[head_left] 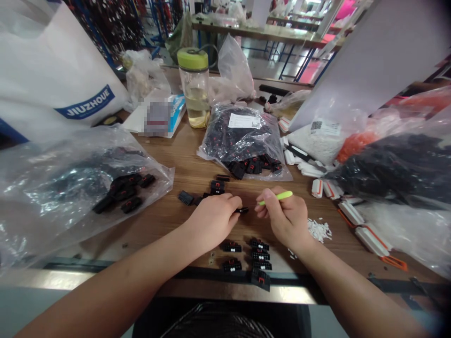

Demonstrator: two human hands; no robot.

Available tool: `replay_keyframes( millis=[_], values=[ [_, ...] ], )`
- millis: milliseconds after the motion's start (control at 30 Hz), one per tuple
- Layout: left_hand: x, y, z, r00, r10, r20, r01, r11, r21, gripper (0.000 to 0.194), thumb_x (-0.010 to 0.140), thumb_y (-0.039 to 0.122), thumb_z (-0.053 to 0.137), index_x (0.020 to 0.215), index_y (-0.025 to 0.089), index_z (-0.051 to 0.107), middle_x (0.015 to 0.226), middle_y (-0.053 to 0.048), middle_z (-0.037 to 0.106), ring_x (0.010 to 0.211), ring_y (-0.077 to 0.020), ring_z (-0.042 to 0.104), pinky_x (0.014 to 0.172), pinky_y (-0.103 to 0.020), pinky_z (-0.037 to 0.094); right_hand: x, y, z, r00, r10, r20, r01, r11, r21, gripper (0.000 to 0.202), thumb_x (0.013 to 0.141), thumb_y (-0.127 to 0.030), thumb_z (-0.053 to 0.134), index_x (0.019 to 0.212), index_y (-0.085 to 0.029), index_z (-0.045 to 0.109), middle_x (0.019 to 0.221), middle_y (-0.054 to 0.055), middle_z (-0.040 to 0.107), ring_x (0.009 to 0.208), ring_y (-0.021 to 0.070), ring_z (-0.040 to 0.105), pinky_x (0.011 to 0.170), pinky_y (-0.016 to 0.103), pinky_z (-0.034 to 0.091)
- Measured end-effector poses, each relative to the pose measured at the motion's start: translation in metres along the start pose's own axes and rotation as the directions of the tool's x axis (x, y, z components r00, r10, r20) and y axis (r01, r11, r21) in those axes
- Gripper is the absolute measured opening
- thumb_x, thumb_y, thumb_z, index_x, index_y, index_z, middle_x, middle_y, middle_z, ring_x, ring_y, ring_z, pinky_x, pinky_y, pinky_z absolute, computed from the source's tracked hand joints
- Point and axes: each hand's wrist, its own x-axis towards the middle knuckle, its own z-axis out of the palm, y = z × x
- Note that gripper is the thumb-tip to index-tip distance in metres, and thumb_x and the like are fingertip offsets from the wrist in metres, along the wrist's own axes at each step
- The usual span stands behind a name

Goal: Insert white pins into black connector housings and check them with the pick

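My left hand (pixel 216 218) is closed on a black connector housing (pixel 241 210), whose end sticks out past the fingertips. A slim yellow-green pen-like tool (pixel 282 195) is gripped in my right hand (pixel 287 213), its lower tip hidden by the fingers. Several loose black connectors (pixel 217 187) lie just beyond my left hand. Between my forearms, near the table edge, more connectors (pixel 260 256) sit in two columns, some with white plugs in them. Beside my right wrist is a pile of small white plugs (pixel 319 230).
Clear bags of black connectors lie at the left (pixel 155 188) and back centre (pixel 243 136). A green-lidded bottle (pixel 193 89) stands behind. At the right are white-and-orange parts (pixel 373 239) and more filled bags (pixel 398 164). A white JIUZHOUE bag (pixel 52 61) stands at the far left.
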Motion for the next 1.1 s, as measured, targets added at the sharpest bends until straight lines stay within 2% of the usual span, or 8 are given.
replay_keyframes(
  millis=[267, 700, 900, 1000, 1100],
  values=[
    [-0.0001, -0.0006, 0.0012, 1.000, 0.002, -0.010, -0.002, 1.000, 0.005, 0.008, 0.090, 0.016, 0.060, 0.094, 0.016, 0.067, 0.088, -0.005, 0.067, 0.080, -0.0217, 0.066, 0.076, -0.037, 0.053, -0.0003, 0.0021, 0.0025, 1.000, 0.010, 0.005, -0.010, 1.000, -0.009, 0.032, 0.099, -0.039, 0.051, 0.080, -0.018, 0.065, 0.061, 0.000, 0.067, 0.049, 0.0098, 0.064, 0.049, 0.020, 0.052],
    [0.0004, -0.0008, 0.0009, 1.000, 0.001, -0.008, -0.001, 1.000, -0.005, 0.014, 0.090, 0.015, 0.058, 0.099, 0.017, 0.068, 0.089, -0.004, 0.067, 0.080, -0.0211, 0.065, 0.075, -0.036, 0.052, -0.0001, -0.0036, 0.0028, 0.999, -0.032, 0.008, 0.033, 0.996, -0.088, 0.032, 0.100, -0.038, 0.050, 0.080, -0.018, 0.065, 0.060, -0.001, 0.067, 0.048, 0.0101, 0.063, 0.049, 0.021, 0.050],
    [-0.0010, 0.0013, 0.0022, 1.000, 0.007, -0.005, -0.007, 0.999, 0.036, 0.011, 0.091, 0.017, 0.057, 0.096, 0.016, 0.067, 0.088, -0.004, 0.066, 0.080, -0.0214, 0.065, 0.073, -0.036, 0.052, 0.0003, -0.0037, 0.0019, 0.994, -0.033, 0.100, 0.050, 0.983, -0.175, 0.031, 0.100, -0.038, 0.050, 0.080, -0.019, 0.064, 0.064, 0.000, 0.069, 0.054, 0.0117, 0.066, 0.055, 0.023, 0.053],
    [-0.0021, 0.0016, 0.0011, 1.000, 0.004, -0.016, -0.003, 0.996, 0.092, 0.010, 0.091, 0.020, 0.057, 0.097, 0.018, 0.066, 0.088, -0.003, 0.067, 0.078, -0.0218, 0.066, 0.069, -0.035, 0.051, -0.0007, -0.0018, 0.0015, 0.987, -0.058, 0.148, 0.083, 0.983, -0.165, 0.030, 0.099, -0.037, 0.051, 0.080, -0.019, 0.065, 0.069, 0.001, 0.070, 0.057, 0.0119, 0.067, 0.056, 0.023, 0.054],
    [-0.0038, 0.0006, -0.0043, 0.999, -0.027, -0.029, 0.031, 0.984, 0.177, 0.010, 0.090, 0.022, 0.056, 0.093, 0.019, 0.066, 0.085, -0.002, 0.066, 0.073, -0.0215, 0.066, 0.062, -0.032, 0.049, 0.0001, 0.0001, 0.0004, 0.999, -0.041, 0.037, 0.042, 0.998, -0.041, 0.032, 0.099, -0.038, 0.050, 0.080, -0.019, 0.066, 0.065, 0.001, 0.068, 0.052, 0.0111, 0.065, 0.051, 0.022, 0.053]
  ],
)
